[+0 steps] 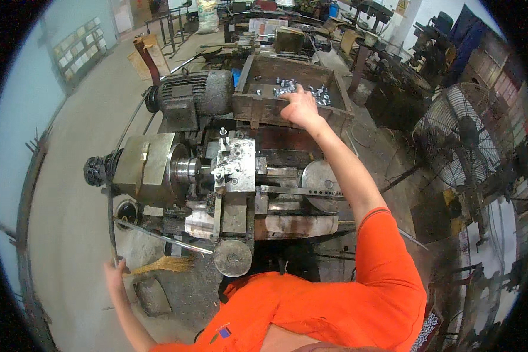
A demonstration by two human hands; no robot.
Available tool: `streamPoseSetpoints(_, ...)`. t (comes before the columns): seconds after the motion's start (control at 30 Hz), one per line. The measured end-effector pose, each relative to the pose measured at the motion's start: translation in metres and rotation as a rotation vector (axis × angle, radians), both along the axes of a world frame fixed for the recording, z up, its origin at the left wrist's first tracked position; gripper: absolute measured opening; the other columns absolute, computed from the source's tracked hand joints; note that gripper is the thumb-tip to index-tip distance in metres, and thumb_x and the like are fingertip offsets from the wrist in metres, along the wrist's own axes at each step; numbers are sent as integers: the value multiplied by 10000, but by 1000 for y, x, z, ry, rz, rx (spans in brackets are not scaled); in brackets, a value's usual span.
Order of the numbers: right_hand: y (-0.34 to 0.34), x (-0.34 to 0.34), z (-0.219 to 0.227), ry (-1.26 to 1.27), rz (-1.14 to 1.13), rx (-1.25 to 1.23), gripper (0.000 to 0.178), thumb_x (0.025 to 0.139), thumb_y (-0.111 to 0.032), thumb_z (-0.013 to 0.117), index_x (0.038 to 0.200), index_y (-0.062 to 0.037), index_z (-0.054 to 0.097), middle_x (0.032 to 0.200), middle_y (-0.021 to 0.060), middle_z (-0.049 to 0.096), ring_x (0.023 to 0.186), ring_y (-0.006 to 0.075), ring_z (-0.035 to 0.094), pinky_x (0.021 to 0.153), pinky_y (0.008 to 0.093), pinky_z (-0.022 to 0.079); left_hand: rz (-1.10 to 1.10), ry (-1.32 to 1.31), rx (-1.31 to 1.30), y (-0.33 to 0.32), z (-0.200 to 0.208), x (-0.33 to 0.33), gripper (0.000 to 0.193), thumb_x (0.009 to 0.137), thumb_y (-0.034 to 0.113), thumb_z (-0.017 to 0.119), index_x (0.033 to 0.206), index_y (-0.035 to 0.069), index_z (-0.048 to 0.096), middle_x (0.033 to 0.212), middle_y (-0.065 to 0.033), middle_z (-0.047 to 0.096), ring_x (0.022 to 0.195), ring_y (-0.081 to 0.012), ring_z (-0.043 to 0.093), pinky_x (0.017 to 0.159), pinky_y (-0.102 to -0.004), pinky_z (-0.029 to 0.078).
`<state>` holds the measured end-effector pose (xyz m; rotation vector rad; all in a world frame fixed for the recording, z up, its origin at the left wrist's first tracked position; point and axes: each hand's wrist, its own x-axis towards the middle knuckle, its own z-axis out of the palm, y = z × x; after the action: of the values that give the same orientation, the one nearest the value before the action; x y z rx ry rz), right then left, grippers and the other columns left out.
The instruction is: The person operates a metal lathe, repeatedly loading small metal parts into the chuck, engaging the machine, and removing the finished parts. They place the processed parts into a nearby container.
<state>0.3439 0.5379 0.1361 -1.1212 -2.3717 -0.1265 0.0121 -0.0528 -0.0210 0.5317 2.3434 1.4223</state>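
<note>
Well outstretched, right hand (302, 108) over wooden box (270, 107).

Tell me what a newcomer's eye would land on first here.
Probably the bright orange shirt filling the bottom of the view, its wearer's right hand stretched up to a wooden box with shiny small metal parts inside. Next, the grimy metal machine at the centre, and the large caged fan on the right.
</note>
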Motion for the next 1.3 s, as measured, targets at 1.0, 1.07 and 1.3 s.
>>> streamPoseSetpoints(1.0,-240,151,108,-185,1008,-291,506,560,-155,594,1051,-34,604,998,161,596,860,356,577,701,390,481,209,-207,-95,-53,-6,7,520,767,319,671,1131,-25,531,842,-72,576,790,-176,552,772,-329,447)
streamPoseSetpoints(1.07,-212,193,60,-126,739,-508,544,549,-144,589,1081,-30,602,1018,169,597,870,369,579,705,394,486,105,-157,-18,-64,-17,-11,265,816,272,633,913,26,609,667,-29,541,622,-149,524,670,-298,453)
streamPoseSetpoints(1.3,-224,415,-127,-94,-569,-833,289,655,-182,574,866,-5,661,863,196,642,825,307,628,744,337,491,-143,-423,-33,-53,-48,-64,447,882,282,535,1224,-1,485,914,-77,547,849,-176,516,825,-363,443)
